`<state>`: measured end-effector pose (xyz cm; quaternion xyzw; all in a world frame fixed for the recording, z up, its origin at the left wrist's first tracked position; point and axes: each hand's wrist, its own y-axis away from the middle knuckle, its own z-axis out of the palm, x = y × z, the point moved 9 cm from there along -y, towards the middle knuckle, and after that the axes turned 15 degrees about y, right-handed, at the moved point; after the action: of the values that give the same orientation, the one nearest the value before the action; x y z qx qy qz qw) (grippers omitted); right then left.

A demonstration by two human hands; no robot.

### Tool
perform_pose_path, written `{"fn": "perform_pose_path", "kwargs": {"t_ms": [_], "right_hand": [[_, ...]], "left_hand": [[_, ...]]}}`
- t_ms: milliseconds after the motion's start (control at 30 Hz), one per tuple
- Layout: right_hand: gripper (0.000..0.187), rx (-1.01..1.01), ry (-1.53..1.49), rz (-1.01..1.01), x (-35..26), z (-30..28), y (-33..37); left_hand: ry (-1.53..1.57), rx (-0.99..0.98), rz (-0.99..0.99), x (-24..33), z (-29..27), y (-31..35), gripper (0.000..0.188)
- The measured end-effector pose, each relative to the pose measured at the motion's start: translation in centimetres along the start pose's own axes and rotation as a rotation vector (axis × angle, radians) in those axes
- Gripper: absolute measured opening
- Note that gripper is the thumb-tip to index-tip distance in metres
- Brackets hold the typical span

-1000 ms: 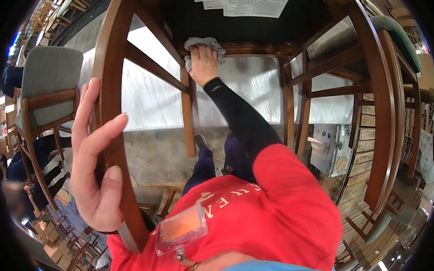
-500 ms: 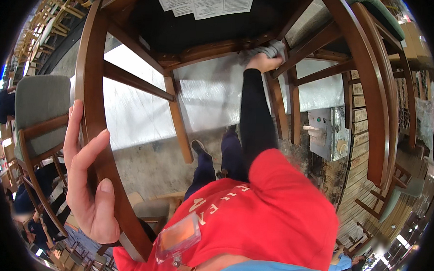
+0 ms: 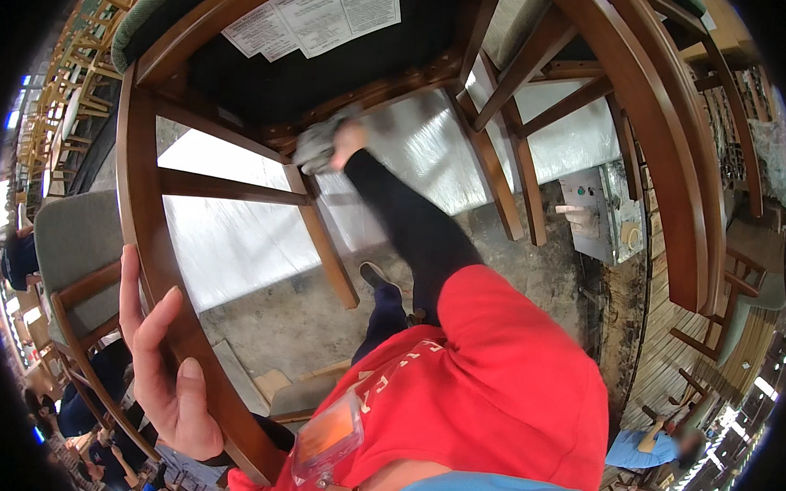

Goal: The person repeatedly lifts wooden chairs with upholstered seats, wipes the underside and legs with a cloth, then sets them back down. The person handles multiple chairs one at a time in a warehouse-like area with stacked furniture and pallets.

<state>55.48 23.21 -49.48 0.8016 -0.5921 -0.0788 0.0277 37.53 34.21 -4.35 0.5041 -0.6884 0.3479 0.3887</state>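
Near eleven o'clock, white paper labels with dense dark print are fixed to the black underside of a wooden chair; the print lies in blocks and is too fine to read. Pale letters cross the red shirt, partly lost in its folds. Between six and seven o'clock hangs a clear plastic badge holder with an orange insert.

Just inside the labels, also toward eleven, the person's right hand grips a crumpled gray cloth at the corner of the seat's rail; both are motion-blurred, so contact with the wood cannot be told. A close-fitting black sleeve covers that forearm.

At eight o'clock the left hand is spread wide, fingers extended along a smooth, square-edged brown chair leg, gripping nothing.

Shiny, wrinkled whitish film spreads behind the chair toward ten. A padded gray fabric backrest stands at nine, and a gray metal box near three.
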Motion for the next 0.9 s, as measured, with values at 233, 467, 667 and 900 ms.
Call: {"fn": "perform_pose_path", "kwargs": {"t_ms": [233,467,667,900], "right_hand": [[0.044,-0.007,-0.255,0.574,29.7,2.4,1.9],[0.044,-0.134,-0.823,0.579,0.5,0.3,1.2],[0.028,0.908,-0.93,0.585,12.5,-15.6,11.2],[0.051,0.792,-0.287,0.817,16.5,-12.9,10.3]], "left_hand": [[0.066,-0.05,0.153,2.6,-2.2,1.1,0.051],[-0.037,-0.089,0.047,0.9,-0.5,-0.6,0.047],[-0.04,-0.075,0.076,1.6,-0.9,-0.3,0.047],[-0.027,-0.068,0.117,2.2,-0.6,-0.5,0.051]]}}
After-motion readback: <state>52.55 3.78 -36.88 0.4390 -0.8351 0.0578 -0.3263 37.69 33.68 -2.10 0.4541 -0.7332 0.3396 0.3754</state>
